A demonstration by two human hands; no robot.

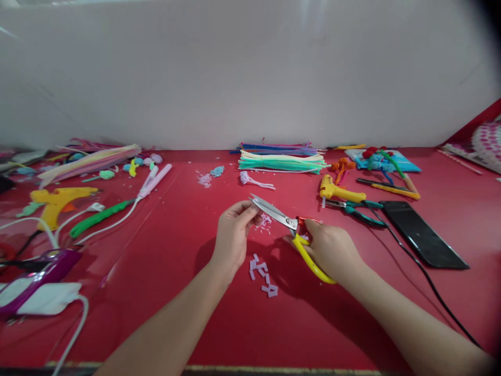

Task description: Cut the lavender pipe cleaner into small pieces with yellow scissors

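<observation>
And here are the scissors [276, 213], held low over the red tabletop [156, 282], blades angled up and to the left; the right hand [334, 248] has its fingers wrapped around the yellow-and-red handles, a proper grasp; over at the blade tips, the left hand [233, 230] has thumb and fingertips bunched right at the metal, but whether they pinch anything I cannot tell, it is too small and hidden; beneath the blades, a scatter of fine lilac clippings [266, 221]; nearer the person, between the forearms, a loose cluster of short lilac pieces [261, 268]; beyond the hands lies a fuzzy lilac bud [245, 178], its pale stems pointing right; behind that, pipe cleaners [282, 162] stacked in green, cream and blue; out on the right, a yellow glue gun [344, 195], teal-handled pliers [362, 215] just beside it, and a black smartphone [425, 235]; far left, a second yellow glue gun [52, 206] among white cables.
</observation>
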